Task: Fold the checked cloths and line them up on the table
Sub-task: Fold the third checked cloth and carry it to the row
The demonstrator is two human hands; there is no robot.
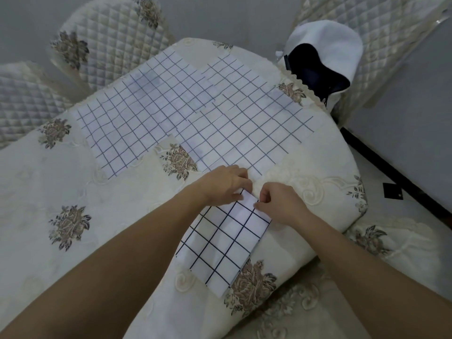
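Observation:
A folded white cloth with a dark check (pixel 223 243) lies at the near edge of the table, one end hanging slightly over it. My left hand (pixel 226 183) presses and pinches its far corner. My right hand (pixel 277 200) pinches the same far edge just to the right, fingers curled on the fabric. Beyond the hands several unfolded checked cloths (pixel 195 113) lie flat and overlapping across the middle and far part of the table (pixel 61 182).
The table wears a cream embroidered cover with flower motifs. Quilted chairs (pixel 112 42) stand at the far left and far right. A white and dark garment (pixel 325 55) hangs over the far right chair. Another cushioned seat (pixel 381 238) sits by the table's right corner.

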